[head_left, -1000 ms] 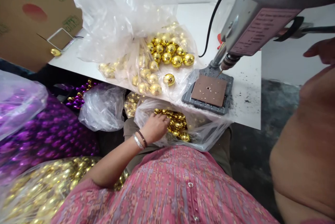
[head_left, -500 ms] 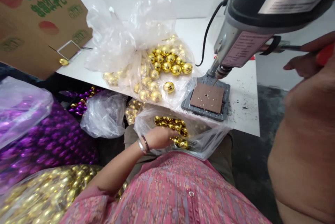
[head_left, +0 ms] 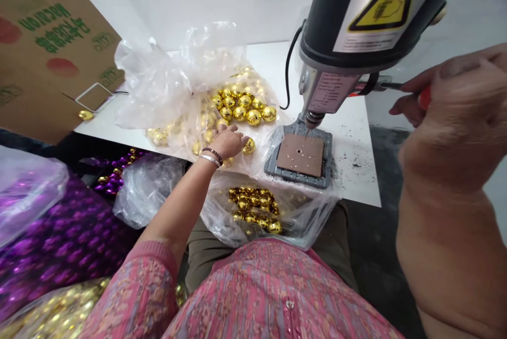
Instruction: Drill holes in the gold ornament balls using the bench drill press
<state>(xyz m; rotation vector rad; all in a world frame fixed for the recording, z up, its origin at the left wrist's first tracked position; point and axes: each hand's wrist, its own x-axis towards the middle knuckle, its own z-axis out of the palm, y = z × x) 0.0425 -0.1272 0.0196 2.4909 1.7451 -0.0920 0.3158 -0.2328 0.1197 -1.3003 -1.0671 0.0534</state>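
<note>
My left hand [head_left: 226, 143], palm down with fingers spread, reaches over the shiny gold balls [head_left: 240, 113] in an open clear plastic bag on the table. A single gold ball [head_left: 249, 145] lies just beside its fingertips. At the right, my right hand [head_left: 455, 88] is wrapped round the red-knobbed lever [head_left: 424, 99] of a bench drill press [head_left: 336, 59]. Under the drill bit, a brown square plate [head_left: 300, 155] with a small hole sits on the grey base [head_left: 273, 167]. On my lap, another clear bag [head_left: 304, 223] holds more gold balls [head_left: 257, 201].
A printed cardboard box [head_left: 59, 59] stands at the left, near a small wire frame [head_left: 95, 97]. Large bags of purple balls [head_left: 67, 238] and gold balls [head_left: 63, 307] lie at lower left. Dark shavings dot the white table [head_left: 358, 180]. A black cable [head_left: 288, 75] runs behind the drill.
My left hand has left the balls in the lap bag and moved up to those on the table. My right hand stays on the lever. The view has shifted slightly.
</note>
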